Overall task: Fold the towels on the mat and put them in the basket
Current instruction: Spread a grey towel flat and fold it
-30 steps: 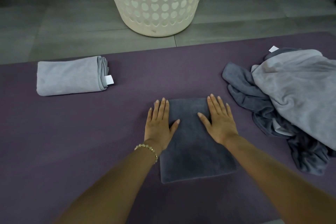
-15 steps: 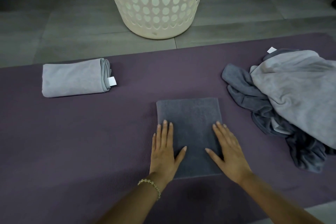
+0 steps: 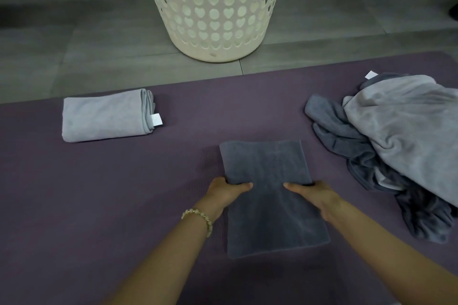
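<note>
Purple mat [image 3: 86, 205] over grey floor tiles [image 3: 99, 44], and near its middle both hands work the dark grey towel [image 3: 272, 220]: left hand [image 3: 225, 192] and right hand [image 3: 313, 192] pinch its long sides midway, thumbs on top, fingers apparently tucked beneath. Looks set for another fold. At the mat's far left, a folded pale towel [image 3: 104, 117] waits, not in yet. Far right, a crumpled heap [image 3: 401, 131] awaits folding. Beyond the far edge stands the basket [image 3: 215, 12], its inside hidden.
</note>
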